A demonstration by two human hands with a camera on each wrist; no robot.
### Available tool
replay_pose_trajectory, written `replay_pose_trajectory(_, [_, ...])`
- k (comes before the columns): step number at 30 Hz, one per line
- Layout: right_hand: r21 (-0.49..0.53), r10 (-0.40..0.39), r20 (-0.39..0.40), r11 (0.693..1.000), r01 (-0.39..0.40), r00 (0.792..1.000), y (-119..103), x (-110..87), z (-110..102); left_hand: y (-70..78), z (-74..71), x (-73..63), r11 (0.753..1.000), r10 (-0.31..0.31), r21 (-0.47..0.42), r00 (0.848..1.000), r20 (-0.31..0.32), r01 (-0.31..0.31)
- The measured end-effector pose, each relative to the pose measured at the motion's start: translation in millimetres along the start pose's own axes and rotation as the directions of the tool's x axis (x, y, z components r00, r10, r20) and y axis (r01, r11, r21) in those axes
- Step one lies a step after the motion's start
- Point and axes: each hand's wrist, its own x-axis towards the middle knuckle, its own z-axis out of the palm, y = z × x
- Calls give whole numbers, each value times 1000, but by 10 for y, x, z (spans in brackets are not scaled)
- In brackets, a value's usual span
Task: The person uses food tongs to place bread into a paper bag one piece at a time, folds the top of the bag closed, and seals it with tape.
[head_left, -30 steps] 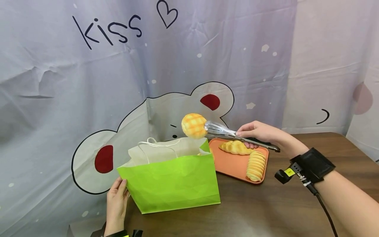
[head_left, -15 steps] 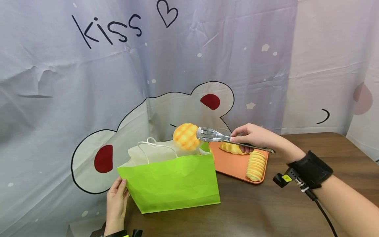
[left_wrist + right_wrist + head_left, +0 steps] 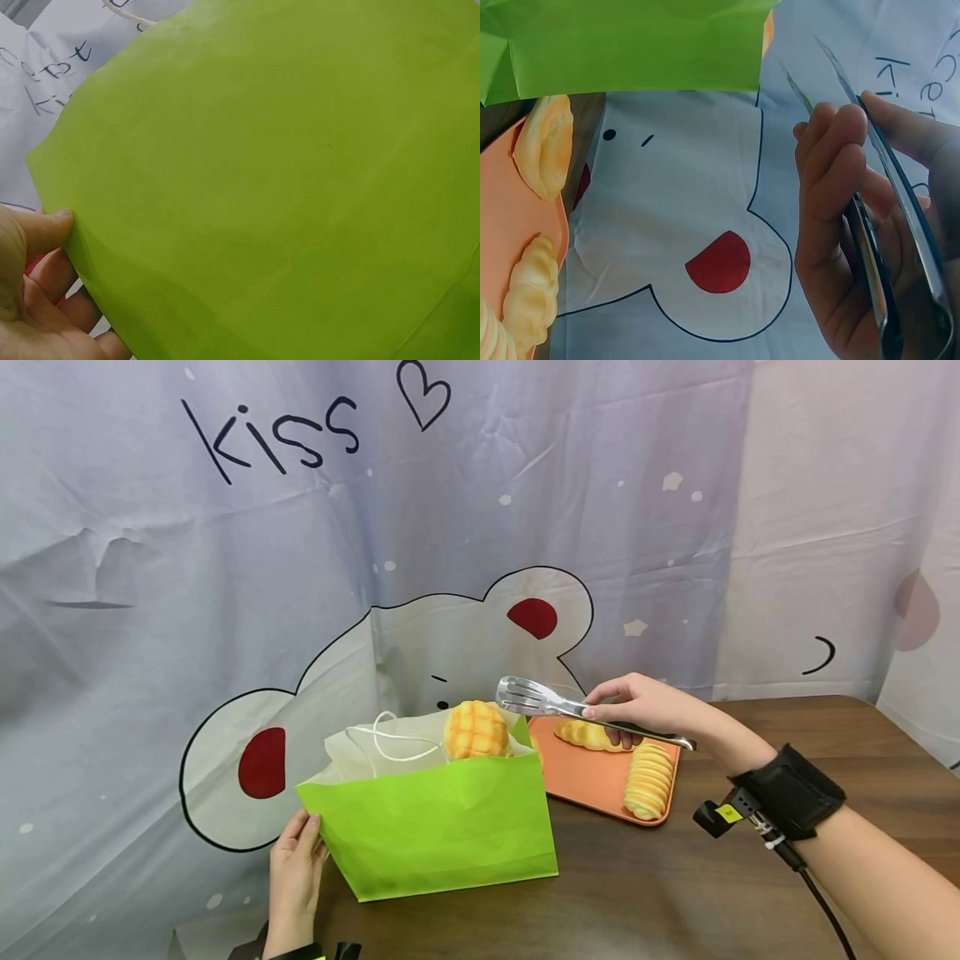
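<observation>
A green paper bag [image 3: 442, 827] stands on the table, with white rope handles [image 3: 393, 743] at its mouth. My left hand [image 3: 296, 860] pinches the bag's left side edge, thumb in front, as the left wrist view [image 3: 45, 285] confirms. At the bag's mouth, toward the right, is a round bun [image 3: 477, 729] with a grid-scored top; its lower part is hidden by the bag's front. My right hand [image 3: 637, 702] holds metal tongs [image 3: 532, 697] just above and right of the bun. In the right wrist view the tongs' tips stand apart with nothing between them.
An orange tray [image 3: 585, 777] lies right of and behind the bag. It bears a twisted bread [image 3: 592, 735] and a ridged roll [image 3: 648, 782]; another bread [image 3: 544, 150] shows at its edge in the right wrist view. A printed curtain [image 3: 637, 527] hangs behind the table [image 3: 675, 893].
The tongs moved left and down with the bun over the bag, then let go of it. The bun dropped to the bag's mouth, and a handle shifted. My left hand stayed put.
</observation>
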Motion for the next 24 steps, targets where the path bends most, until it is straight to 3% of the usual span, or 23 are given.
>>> replay_pose_trajectory(10, [31,-38,65,999,37,997,14,67,124,-6,0,7,1000,1,-25,1000,-4,-2])
replay_pose_trajectory(16, [26,-6,106,1000,3,994,-40,155,244,-14,-8,-1,999,3,-40,1000,4,-3])
replay_pose_trajectory(24, [47,-10,85,999,6,996,-129,129,189,-11,2,17,999,2,-43,1000,1,-2])
